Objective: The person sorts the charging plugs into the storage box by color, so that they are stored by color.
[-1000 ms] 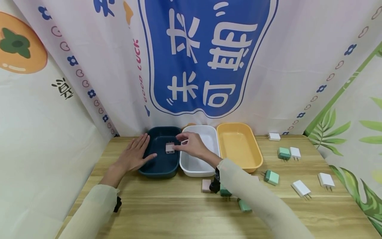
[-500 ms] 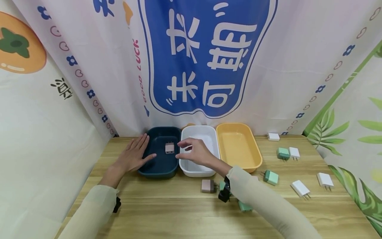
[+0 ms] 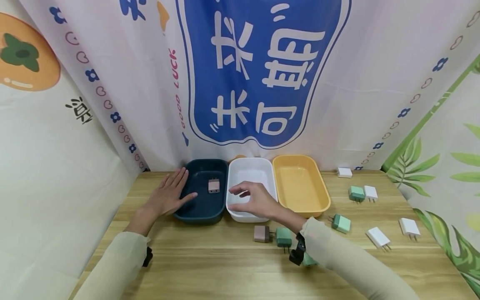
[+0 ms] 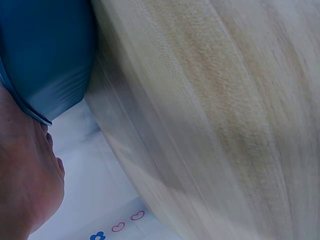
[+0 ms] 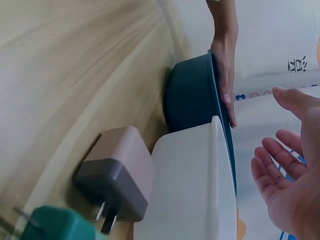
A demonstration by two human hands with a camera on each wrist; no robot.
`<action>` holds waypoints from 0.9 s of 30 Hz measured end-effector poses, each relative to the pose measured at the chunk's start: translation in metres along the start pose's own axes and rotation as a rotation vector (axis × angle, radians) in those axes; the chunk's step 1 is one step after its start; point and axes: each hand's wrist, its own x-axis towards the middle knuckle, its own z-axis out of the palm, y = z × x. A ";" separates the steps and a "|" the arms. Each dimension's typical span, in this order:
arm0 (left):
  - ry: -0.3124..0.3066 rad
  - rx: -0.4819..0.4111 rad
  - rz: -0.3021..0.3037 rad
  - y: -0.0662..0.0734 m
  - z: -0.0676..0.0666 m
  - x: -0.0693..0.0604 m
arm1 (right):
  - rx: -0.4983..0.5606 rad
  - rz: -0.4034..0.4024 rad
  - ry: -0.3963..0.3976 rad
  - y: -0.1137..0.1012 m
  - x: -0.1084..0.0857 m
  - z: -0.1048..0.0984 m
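Note:
My left hand [image 3: 168,195] rests with straight fingers on the left rim of the dark blue tray [image 3: 200,210]. A pink plug charger [image 3: 213,186] lies inside that tray, prongs toward the back. Over the white tray [image 3: 240,214] hovers my right hand [image 3: 256,202], thumb and fingers apart and nothing between them. On the table just in front of the white tray lies another pink charger [image 3: 261,233], seen close in the right wrist view with its grey end and prongs. Beside it sits a green charger [image 3: 283,236]; a further green charger [image 3: 309,260] is partly hidden by the right sleeve.
A yellow tray [image 3: 301,183] stands right of the white one. Farther right on the wooden table [image 3: 210,266] lie green chargers [image 3: 341,223] and several white chargers [image 3: 378,237]. A printed curtain [image 3: 157,104] hangs behind the trays.
My right hand has let go of the pink charger in the dark blue tray and drawn back rightward over the white tray. The left hand has stayed put.

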 end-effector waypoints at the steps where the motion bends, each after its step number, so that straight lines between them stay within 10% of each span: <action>1: -0.002 0.000 -0.001 0.000 0.000 0.000 | -0.001 -0.002 -0.001 0.000 -0.002 -0.001; 27: -0.010 -0.028 -0.009 -0.001 0.001 0.001 | -0.016 -0.059 -0.020 -0.001 -0.063 -0.025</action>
